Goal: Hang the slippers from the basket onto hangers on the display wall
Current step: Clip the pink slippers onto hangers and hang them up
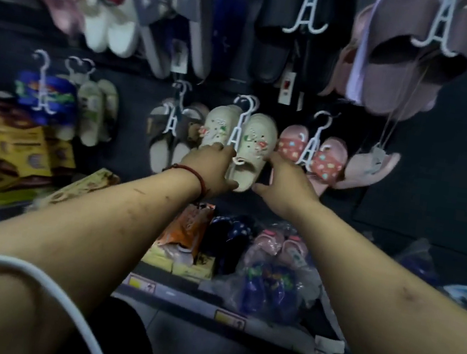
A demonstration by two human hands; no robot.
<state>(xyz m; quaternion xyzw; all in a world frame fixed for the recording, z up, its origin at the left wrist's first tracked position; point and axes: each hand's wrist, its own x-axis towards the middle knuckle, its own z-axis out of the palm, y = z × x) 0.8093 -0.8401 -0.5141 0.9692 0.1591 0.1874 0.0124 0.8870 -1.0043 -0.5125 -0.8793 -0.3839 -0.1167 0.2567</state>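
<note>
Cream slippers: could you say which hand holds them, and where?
The left hand grips the cream slippers by their lower end; whether the right hand holds cannot be told.

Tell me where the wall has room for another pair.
Bare wall right of the pale pink slippers; a gap between the whitish pair and the brown pair. Crowded from the cream pair to the red dotted pair.
</note>
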